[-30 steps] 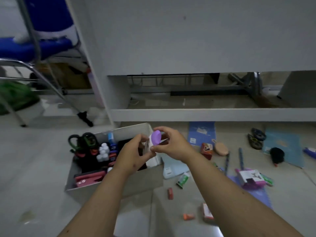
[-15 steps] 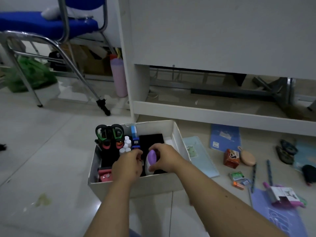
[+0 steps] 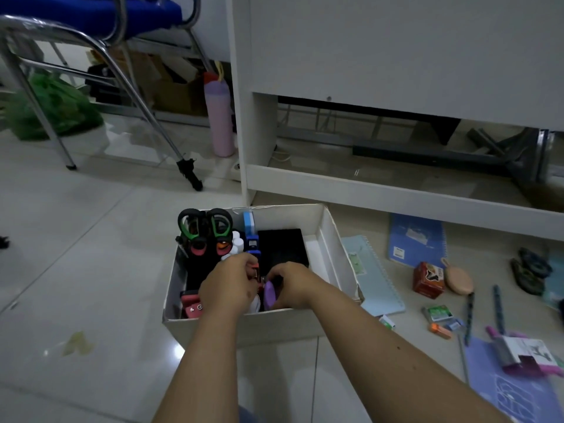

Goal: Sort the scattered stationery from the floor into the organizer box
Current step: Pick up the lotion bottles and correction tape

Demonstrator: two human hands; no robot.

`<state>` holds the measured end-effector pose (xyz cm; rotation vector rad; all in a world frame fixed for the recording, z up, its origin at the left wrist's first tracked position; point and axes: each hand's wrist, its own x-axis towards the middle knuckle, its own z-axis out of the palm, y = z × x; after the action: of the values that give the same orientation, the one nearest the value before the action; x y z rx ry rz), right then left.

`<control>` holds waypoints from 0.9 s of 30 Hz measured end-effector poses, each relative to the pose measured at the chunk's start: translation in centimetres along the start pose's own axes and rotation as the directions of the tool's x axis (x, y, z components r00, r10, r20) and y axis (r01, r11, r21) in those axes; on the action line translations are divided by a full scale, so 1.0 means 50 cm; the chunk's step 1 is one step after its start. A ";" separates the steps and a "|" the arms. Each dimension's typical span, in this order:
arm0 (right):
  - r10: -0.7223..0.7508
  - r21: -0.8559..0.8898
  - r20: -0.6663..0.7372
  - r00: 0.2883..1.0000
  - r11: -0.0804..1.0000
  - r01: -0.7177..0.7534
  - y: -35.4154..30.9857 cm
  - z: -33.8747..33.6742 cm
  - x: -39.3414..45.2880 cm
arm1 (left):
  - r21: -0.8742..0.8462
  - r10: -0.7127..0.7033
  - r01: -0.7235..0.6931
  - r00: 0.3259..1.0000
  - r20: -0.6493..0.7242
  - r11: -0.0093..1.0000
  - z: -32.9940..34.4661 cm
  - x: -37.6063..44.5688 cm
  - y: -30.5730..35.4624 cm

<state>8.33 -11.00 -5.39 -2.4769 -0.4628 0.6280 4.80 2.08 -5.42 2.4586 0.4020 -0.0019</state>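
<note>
Two hands inside the white organizer box [image 3: 331, 239] on the floor, near its front wall. Right hand [image 3: 293, 285]: fingers curled round a purple-capped item [image 3: 269, 296], held low among the contents. Left hand [image 3: 227, 288]: fingers bent over a small object; whether it grips cannot be told. The item's lower part is hidden by both hands. Against half a second ago, the hands sit deeper in the box. Scissors [image 3: 204, 227] stand upright at the back left.
</note>
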 end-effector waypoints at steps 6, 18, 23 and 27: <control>0.010 0.065 0.050 0.999 0.998 -0.014 0.002 -0.004 -0.001 | 0.012 -0.069 0.070 0.995 -0.070 0.997 0.001 0.007 0.010; 0.048 0.102 0.052 0.998 0.993 -0.053 0.005 -0.001 0.000 | -0.035 -0.087 0.084 0.991 -0.104 0.996 0.010 0.017 0.011; 0.041 0.110 0.060 0.997 0.993 -0.048 0.004 0.002 -0.005 | -0.037 -0.082 0.078 0.991 -0.105 0.996 0.012 0.016 0.012; 0.039 0.115 0.070 0.997 0.992 -0.047 0.006 0.001 -0.009 | -0.038 -0.082 0.079 0.991 -0.104 0.996 0.014 0.016 0.011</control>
<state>7.98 -11.38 -5.46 -2.3669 -0.3879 0.7366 5.77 1.49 -5.72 2.4137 0.5428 0.1005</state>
